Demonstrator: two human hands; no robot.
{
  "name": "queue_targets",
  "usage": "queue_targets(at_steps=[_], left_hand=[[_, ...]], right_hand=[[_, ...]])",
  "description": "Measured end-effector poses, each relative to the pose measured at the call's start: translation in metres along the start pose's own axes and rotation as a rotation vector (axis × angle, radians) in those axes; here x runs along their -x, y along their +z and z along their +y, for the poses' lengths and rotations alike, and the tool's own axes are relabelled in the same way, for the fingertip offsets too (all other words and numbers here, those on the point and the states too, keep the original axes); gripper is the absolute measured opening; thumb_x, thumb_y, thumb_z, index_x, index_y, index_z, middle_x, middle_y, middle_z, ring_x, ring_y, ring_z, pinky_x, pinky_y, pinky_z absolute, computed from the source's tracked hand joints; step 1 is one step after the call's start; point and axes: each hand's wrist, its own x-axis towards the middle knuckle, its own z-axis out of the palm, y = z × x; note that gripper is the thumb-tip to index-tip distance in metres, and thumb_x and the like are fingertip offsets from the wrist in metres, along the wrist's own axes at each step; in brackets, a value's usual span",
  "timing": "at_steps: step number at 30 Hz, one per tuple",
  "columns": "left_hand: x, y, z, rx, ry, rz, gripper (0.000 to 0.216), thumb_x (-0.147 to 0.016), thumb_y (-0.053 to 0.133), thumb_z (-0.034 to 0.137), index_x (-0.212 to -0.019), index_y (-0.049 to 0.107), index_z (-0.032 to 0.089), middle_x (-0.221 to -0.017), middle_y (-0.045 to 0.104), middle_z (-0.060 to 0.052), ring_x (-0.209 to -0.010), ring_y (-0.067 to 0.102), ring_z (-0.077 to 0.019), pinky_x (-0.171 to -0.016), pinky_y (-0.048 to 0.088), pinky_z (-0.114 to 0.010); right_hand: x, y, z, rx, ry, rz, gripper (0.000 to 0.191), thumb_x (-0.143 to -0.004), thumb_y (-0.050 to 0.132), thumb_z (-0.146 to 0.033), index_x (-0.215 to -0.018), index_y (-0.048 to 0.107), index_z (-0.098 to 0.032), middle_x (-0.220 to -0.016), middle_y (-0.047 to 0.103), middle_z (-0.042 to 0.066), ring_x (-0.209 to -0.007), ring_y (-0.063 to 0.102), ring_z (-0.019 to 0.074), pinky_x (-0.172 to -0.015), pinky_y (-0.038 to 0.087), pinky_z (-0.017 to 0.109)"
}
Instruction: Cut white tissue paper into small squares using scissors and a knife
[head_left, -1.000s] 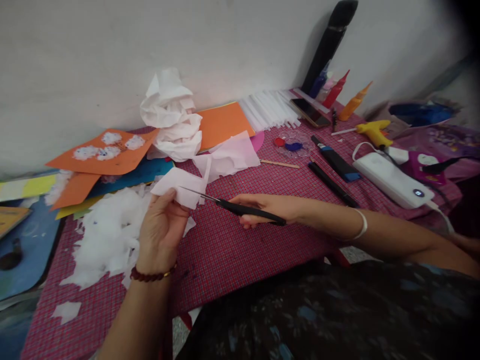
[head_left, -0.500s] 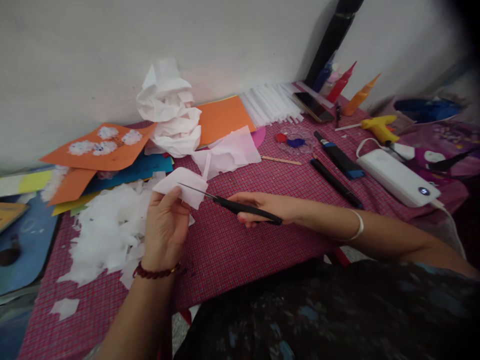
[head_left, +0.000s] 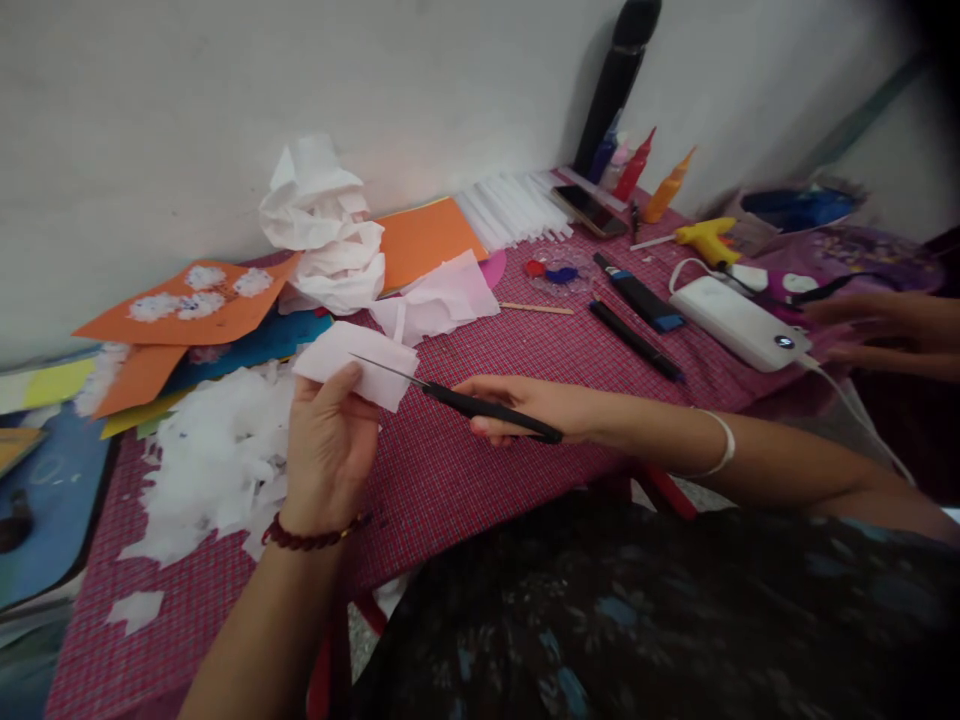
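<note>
My left hand (head_left: 334, 430) pinches a small white piece of paper (head_left: 379, 360) between thumb and fingers, above the table. My right hand (head_left: 517, 405) is wrapped round the black handles of a pair of scissors (head_left: 491, 410). The blades point left and lie across the paper, close to my left thumb; whether they are parted I cannot tell. Beneath and left of my left hand spreads a heap of white paper scraps (head_left: 217, 460). Just behind the held paper lies a larger thin pinkish-white sheet (head_left: 442, 300).
Crumpled white paper (head_left: 330, 230) stands by the wall beside orange card (head_left: 424, 240). Towards the right lie black markers (head_left: 637, 340), a white power bank (head_left: 739, 322), and a yellow glue gun (head_left: 705, 238). Another person's hand (head_left: 885, 330) reaches in at the right edge.
My view has shifted slightly right. Another person's hand has come in at the right edge, near the power bank. My hands keep hold of the paper and scissors, almost unmoved.
</note>
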Motion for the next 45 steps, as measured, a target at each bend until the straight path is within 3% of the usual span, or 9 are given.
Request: queue_targets(at_steps=[6,11,17,22,29,34,45], left_hand=[[0.043,-0.003,0.003,-0.015,0.096,-0.037,0.035,-0.069,0.071,-0.001,-0.095,0.069,0.023,-0.108,0.074,0.000,-0.107,0.066,-0.0151,-0.096,0.053,-0.027],[0.088,-0.010,-0.009,-0.023,0.099,-0.004,0.034,-0.064,0.077,0.004,-0.091,0.071,0.022,-0.112,0.074,0.000,-0.110,0.066,-0.0171,-0.094,0.054,-0.027],[0.125,-0.009,-0.033,-0.061,0.059,-0.052,0.041,-0.067,0.078,0.010,-0.104,0.070,0.027,-0.121,0.072,-0.001,-0.113,0.065,-0.0180,-0.095,0.053,-0.028],[0.146,-0.001,-0.048,-0.036,-0.055,-0.043,0.047,-0.065,0.077,0.007,-0.107,0.070,0.026,-0.123,0.071,-0.003,-0.108,0.067,-0.0190,-0.092,0.056,-0.031],[0.153,0.001,-0.059,-0.029,-0.087,-0.066,0.051,-0.066,0.076,0.008,-0.113,0.068,0.026,-0.126,0.069,-0.005,-0.110,0.066,-0.0208,-0.093,0.055,-0.032],[0.152,0.000,-0.061,-0.030,-0.087,-0.067,0.053,-0.065,0.077,0.008,-0.115,0.068,0.026,-0.128,0.068,-0.006,-0.109,0.066,-0.0201,-0.092,0.055,-0.030],[0.144,-0.004,-0.065,-0.025,-0.103,-0.060,0.051,-0.064,0.078,0.008,-0.111,0.068,0.025,-0.127,0.068,-0.005,-0.114,0.063,-0.0204,-0.099,0.051,-0.033]], right_hand=[[0.043,0.025,0.008,0.125,-0.080,-0.013,0.053,-0.086,0.073,-0.045,-0.127,0.054,-0.018,-0.090,0.054,-0.001,-0.081,0.051,0.0133,-0.072,0.045,0.026],[0.076,0.045,0.032,0.105,-0.054,-0.033,0.056,-0.088,0.069,-0.049,-0.131,0.050,-0.017,-0.089,0.051,-0.002,-0.073,0.047,0.0108,-0.062,0.040,0.024],[0.108,0.060,0.064,0.043,-0.030,0.022,0.063,-0.085,0.070,-0.054,-0.132,0.049,-0.017,-0.082,0.049,-0.004,-0.064,0.046,0.0084,-0.057,0.040,0.023],[0.139,0.061,0.086,0.040,-0.025,0.075,0.070,-0.083,0.070,-0.060,-0.133,0.051,-0.015,-0.081,0.051,-0.004,-0.061,0.045,0.0077,-0.055,0.038,0.023],[0.155,0.056,0.098,0.084,-0.029,0.110,0.079,-0.078,0.070,-0.070,-0.132,0.054,-0.015,-0.087,0.055,0.000,-0.066,0.045,0.0098,-0.057,0.037,0.024],[0.153,0.061,0.102,0.014,-0.017,0.124,0.087,-0.074,0.071,-0.074,-0.135,0.052,-0.014,-0.081,0.052,-0.003,-0.058,0.041,0.0073,-0.052,0.034,0.023],[0.150,0.059,0.098,0.009,0.009,0.107,0.076,-0.080,0.072,-0.064,-0.132,0.052,-0.013,-0.076,0.054,-0.005,-0.048,0.038,0.0042,-0.045,0.031,0.022]])
